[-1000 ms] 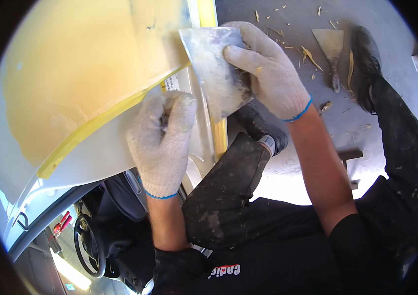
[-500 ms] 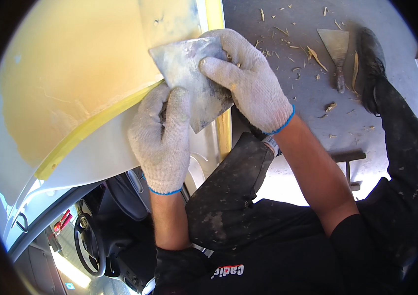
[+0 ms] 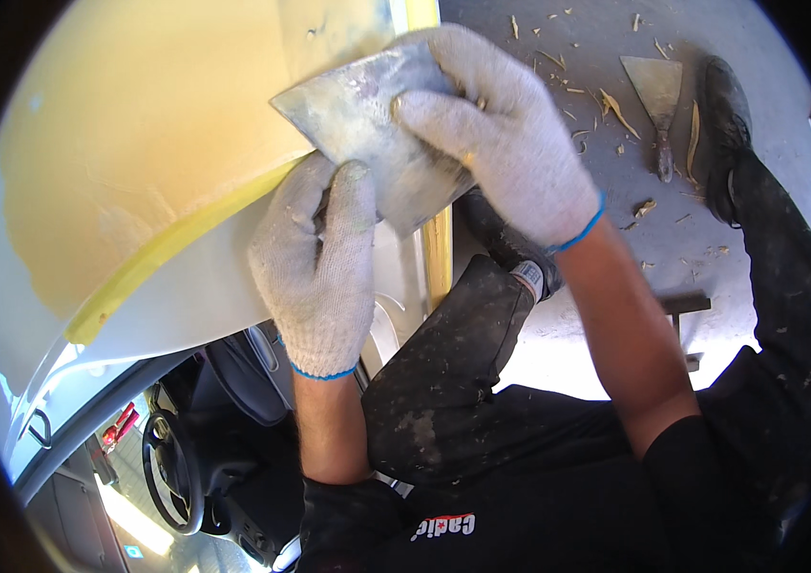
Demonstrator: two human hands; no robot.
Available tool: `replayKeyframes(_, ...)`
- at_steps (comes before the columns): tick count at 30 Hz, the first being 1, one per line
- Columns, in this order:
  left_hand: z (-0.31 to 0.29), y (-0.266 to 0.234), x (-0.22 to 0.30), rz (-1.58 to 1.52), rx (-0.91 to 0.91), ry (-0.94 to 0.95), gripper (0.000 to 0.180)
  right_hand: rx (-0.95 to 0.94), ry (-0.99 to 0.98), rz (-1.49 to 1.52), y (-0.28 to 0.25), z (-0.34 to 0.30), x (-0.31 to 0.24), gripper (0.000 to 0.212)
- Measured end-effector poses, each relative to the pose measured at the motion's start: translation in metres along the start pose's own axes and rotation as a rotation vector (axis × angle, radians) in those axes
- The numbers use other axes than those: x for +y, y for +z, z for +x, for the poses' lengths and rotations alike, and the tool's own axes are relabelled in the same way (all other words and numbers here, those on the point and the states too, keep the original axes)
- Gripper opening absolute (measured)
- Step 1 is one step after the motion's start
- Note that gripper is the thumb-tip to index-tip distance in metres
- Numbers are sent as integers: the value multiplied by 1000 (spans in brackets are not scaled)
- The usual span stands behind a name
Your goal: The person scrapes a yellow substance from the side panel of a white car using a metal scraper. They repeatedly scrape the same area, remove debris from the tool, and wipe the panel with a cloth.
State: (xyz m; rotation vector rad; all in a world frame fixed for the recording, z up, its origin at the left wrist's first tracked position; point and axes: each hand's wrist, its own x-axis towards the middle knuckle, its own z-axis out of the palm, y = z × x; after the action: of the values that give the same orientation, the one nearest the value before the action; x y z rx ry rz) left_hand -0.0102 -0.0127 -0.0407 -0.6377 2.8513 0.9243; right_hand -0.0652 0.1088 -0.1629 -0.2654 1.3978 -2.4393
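Note:
My right hand (image 3: 510, 134), in a white knit glove with a blue cuff, grips a flat grey metal putty spreader (image 3: 391, 129), with the thumb lying across its face. The spreader's left corner reaches over a car body panel (image 3: 157, 143) coated in yellowish-beige filler. My left hand (image 3: 319, 267), gloved alike, is closed at the panel's lower edge, beside the end of the yellow masking tape (image 3: 181, 224). Its thumb tip overlaps the spreader's lower left edge. What lies between those fingers, if anything, is hidden.
On the grey floor to the right lies a putty knife (image 3: 656, 105) among scattered shavings (image 3: 618, 113). My legs stretch out below and to the right. A steering wheel (image 3: 173, 473) shows inside the vehicle at lower left. A small dark stand (image 3: 682, 304) is behind my right forearm.
My right hand has risen slightly and shifted, tilting the spreader so its left corner moved further left over the panel. My left hand has stayed almost in place.

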Motion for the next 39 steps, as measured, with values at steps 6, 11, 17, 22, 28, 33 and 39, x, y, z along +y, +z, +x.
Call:
replayKeyframes(6,7,12,-14,-88,-65,86,25,-169,-273,-258,-25,31,-5,28)
replayKeyframes(11,7,16,-12,-173,-24,72,26,-220,-295,-296,-27,36,-9,28)
replayKeyframes(17,8,17,-15,-183,11,106,25,-56,-219,-161,-18,25,-5,28)
replayKeyframes(22,-2,-6,-7,-65,60,58,22,213,107,144,27,-30,-6,31)
replayKeyframes(28,-3,-8,2,-14,138,90,21,315,219,477,59,-48,-9,33)
replayKeyframes(33,-2,-8,1,72,157,130,23,310,208,341,56,-47,-9,34)
replayKeyframes(39,-2,-7,2,82,134,111,26,296,214,291,50,-46,-8,36)
